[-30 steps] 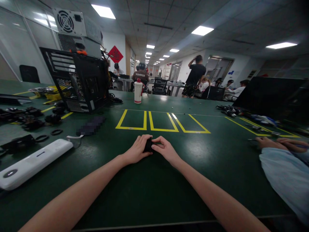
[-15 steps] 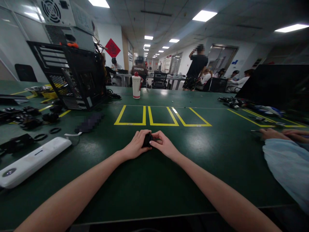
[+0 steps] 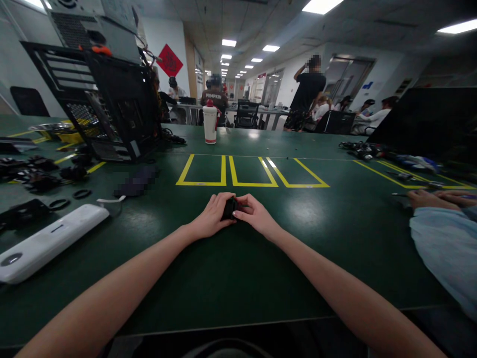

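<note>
A small black block-like part [image 3: 228,209] is between my hands, low over the green tabletop [image 3: 238,268]. My left hand [image 3: 215,215] is closed around its left side, fingers over the top and thumb below. At its right side, my right hand [image 3: 253,214] pinches with thumb and fingertips. A bit of red shows by the right fingertips, too small to make out. My fingers cover much of the black part, so its exact kind cannot be told. Just beyond my hands lie yellow tape outlines [image 3: 201,184] on the table.
At left are a white elongated device [image 3: 55,241], black rings [image 3: 59,204] and an open black computer case [image 3: 112,109]. A white cup [image 3: 210,124] stands at the back. On the right, a co-worker's hand [image 3: 428,200] and blue sleeve [image 3: 439,243] rest near cables [image 3: 361,149].
The view has tilted down slightly, so the background sits higher. Both hands stay on the black part; my right fingers have shifted a little and some red now shows beside them.
</note>
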Tool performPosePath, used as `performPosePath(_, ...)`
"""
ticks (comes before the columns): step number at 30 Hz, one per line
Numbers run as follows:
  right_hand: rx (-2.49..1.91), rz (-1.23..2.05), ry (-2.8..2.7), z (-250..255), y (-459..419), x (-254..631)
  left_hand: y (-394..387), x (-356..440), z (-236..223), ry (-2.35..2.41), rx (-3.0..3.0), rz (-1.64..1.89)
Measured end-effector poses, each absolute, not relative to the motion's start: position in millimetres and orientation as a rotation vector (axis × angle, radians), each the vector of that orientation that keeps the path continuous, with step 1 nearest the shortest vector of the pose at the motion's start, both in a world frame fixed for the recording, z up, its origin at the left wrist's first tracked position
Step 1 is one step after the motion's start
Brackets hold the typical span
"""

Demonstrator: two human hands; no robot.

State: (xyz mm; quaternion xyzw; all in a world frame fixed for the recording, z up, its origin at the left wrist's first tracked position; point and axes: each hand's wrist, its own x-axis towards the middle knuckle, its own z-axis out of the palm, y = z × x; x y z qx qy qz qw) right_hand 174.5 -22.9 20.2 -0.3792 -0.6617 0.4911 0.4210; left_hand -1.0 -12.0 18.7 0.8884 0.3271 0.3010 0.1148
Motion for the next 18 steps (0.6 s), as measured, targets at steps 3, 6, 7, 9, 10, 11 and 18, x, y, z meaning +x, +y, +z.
performPosePath(3,-0.883,1.239,-1.666,20.3,-24.0,175.7,-11.6,-1.4,18.0,0.968,2.616,0.862)
performPosePath(6,-0.867,1.272,-1.668,22.4,-25.5,176.1,-11.7,-1.2,18.9,0.982,2.609,0.840)
performPosePath(7,-0.877,1.268,-1.662,23.4,-26.0,175.7,-11.8,-1.0,19.5,0.987,2.604,0.834)
performPosePath(9,-0.911,1.222,-1.653,25.1,-26.6,174.3,-12.2,-0.4,20.9,0.990,2.595,0.826)
performPosePath(10,-0.933,1.195,-1.649,25.7,-26.7,173.5,-12.5,-0.1,21.4,0.989,2.592,0.825)
performPosePath(11,-0.960,1.177,-1.642,26.0,-26.5,173.0,-12.7,0.1,21.8,0.985,2.589,0.826)
performPosePath(18,-0.956,1.258,-1.679,22.9,-24.5,176.5,-12.9,-0.1,21.2,0.964,2.603,0.848)
